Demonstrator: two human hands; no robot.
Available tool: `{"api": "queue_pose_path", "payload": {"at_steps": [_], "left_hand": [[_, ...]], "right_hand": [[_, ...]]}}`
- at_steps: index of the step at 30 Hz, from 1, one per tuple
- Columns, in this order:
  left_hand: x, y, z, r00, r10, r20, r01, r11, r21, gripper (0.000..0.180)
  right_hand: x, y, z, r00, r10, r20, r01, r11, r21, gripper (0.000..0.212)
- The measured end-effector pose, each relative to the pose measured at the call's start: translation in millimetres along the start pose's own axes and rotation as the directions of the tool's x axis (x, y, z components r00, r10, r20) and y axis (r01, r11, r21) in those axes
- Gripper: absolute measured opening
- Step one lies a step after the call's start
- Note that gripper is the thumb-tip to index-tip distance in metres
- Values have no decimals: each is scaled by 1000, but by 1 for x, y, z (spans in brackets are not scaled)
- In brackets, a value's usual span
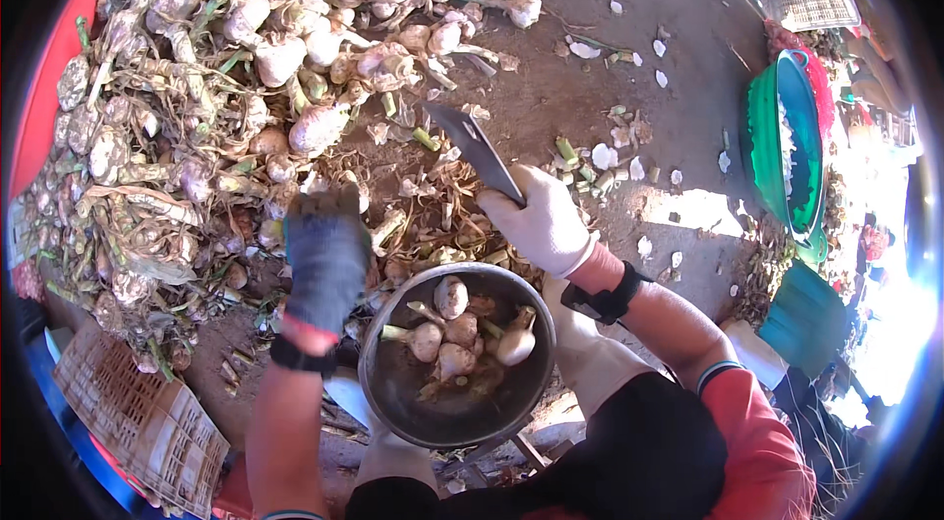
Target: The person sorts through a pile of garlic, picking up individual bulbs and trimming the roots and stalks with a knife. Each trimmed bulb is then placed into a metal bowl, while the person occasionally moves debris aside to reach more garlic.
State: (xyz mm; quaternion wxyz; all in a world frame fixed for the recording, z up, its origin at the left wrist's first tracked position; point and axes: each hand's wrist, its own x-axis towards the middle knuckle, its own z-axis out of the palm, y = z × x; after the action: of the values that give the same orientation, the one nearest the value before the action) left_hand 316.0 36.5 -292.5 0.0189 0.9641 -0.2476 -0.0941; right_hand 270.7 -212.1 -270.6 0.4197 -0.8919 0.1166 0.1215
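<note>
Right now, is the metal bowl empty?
No. The metal bowl holds several trimmed garlic bulbs, just below the knife in the right hand.

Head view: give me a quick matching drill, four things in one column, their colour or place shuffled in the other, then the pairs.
Things:
1. left hand
2. right hand
3. metal bowl
4. plastic tub

Descriptions:
A. green, at the far right
B. white glove, gripping a dark knife
C. holds trimmed garlic bulbs, between the forearms
D. grey-blue glove, reaching to the garlic pile

Pairs: 1-D, 2-B, 3-C, 4-A
</note>
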Motion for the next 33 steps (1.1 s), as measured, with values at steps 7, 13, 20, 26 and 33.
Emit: {"api": "queue_pose_path", "payload": {"at_steps": [7,13,20,26,33], "left_hand": [[25,-15,60,976,-123,179,117,992,48,48],[-14,0,-15,928,-136,346,359,88,-929,43],[-57,8,-19,996,-35,78,85,537,-839,58],[-55,25,-36,997,-48,52,70,538,-840,40],[-66,25,-21,996,62,-68,-92,590,-802,33]], "right_hand": [[-4,8,16,984,-68,167,71,997,-16,27],[-14,-1,17,937,-280,207,299,952,-65,22],[-17,-16,16,828,-514,222,543,834,-96,23],[-19,-13,20,797,-552,246,585,806,-87,23],[-13,3,28,783,-589,200,610,790,-61,22]]}}
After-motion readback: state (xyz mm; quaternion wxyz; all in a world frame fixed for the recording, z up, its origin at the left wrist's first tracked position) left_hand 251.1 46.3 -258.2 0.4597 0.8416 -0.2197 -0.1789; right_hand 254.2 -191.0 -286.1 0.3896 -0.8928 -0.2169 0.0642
